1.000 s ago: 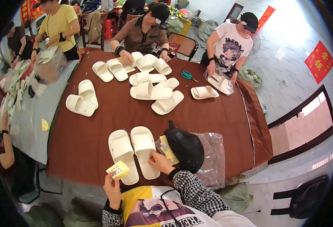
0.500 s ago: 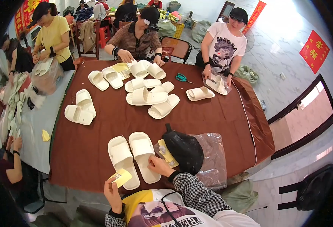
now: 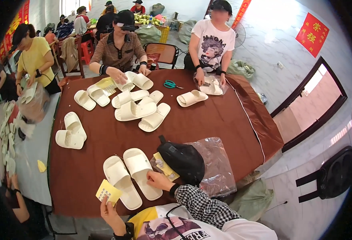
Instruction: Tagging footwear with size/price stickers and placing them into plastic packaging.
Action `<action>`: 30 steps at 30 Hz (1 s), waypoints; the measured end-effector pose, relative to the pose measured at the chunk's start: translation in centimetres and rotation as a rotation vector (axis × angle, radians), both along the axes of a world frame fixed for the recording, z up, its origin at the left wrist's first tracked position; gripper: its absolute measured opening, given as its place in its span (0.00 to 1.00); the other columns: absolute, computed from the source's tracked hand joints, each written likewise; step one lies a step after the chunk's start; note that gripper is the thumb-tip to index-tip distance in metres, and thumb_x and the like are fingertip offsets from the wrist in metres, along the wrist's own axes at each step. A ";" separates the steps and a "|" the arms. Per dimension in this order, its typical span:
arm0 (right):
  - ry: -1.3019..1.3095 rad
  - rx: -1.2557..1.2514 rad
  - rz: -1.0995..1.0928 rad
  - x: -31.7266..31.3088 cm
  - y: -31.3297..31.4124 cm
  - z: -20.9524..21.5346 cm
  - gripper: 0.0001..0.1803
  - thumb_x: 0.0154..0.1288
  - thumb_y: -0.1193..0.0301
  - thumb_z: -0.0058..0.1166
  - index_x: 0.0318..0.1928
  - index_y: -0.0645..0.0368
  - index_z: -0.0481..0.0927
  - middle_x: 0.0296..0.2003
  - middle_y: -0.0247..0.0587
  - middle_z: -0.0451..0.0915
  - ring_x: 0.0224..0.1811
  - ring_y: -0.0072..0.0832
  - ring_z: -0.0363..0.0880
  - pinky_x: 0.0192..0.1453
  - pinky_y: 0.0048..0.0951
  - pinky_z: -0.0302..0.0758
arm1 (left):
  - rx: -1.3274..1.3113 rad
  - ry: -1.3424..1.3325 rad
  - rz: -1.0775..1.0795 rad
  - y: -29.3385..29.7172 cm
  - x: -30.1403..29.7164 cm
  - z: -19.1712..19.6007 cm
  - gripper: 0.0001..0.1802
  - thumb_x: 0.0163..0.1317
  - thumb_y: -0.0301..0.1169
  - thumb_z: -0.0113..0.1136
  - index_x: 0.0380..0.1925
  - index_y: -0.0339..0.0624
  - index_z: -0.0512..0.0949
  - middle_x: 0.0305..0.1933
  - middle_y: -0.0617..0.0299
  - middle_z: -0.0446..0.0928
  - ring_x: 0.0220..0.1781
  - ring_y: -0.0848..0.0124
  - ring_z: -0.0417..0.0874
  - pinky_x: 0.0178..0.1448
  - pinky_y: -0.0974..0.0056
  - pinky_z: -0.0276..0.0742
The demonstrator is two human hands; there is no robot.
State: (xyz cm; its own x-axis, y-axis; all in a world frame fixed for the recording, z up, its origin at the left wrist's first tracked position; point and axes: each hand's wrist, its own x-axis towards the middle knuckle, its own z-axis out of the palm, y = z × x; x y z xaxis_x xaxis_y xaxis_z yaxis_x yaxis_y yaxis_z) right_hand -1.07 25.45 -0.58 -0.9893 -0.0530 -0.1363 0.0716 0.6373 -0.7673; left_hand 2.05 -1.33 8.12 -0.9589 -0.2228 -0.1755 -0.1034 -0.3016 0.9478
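A pair of cream slippers lies side by side at the near edge of the table, toes away from me: a left slipper and a right slipper. My left hand pinches a small yellow sticker sheet, with rows of small pale, dark-marked labels, beside the left slipper. My right hand reaches in from the right, its bent fingertips touching the right slipper's footbed below the strap. Whatever those closed fingertips hold, if anything, is hidden.
Right of my slippers lie a black pouch, another yellow sheet and a clear plastic bag. More slippers and teal scissors are across the brown-covered table. Co-workers handle slippers at the far side and left.
The whole view has shifted, moving the far table and people leftward. My left hand has turned the sticker sheet, so more of its face shows. My right hand stays on the right slipper.
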 end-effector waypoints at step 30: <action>-0.003 -0.100 -0.133 0.5 -0.3 0.0 0.11 0.59 0.70 0.55 0.41 0.61 0.73 0.34 0.50 0.80 0.38 0.44 0.81 0.42 0.41 0.75 | 0.100 0.038 -0.148 1.0 -0.3 1.0 0.19 0.75 0.26 0.43 0.63 0.31 0.66 0.60 0.46 0.72 0.60 0.59 0.77 0.61 0.59 0.76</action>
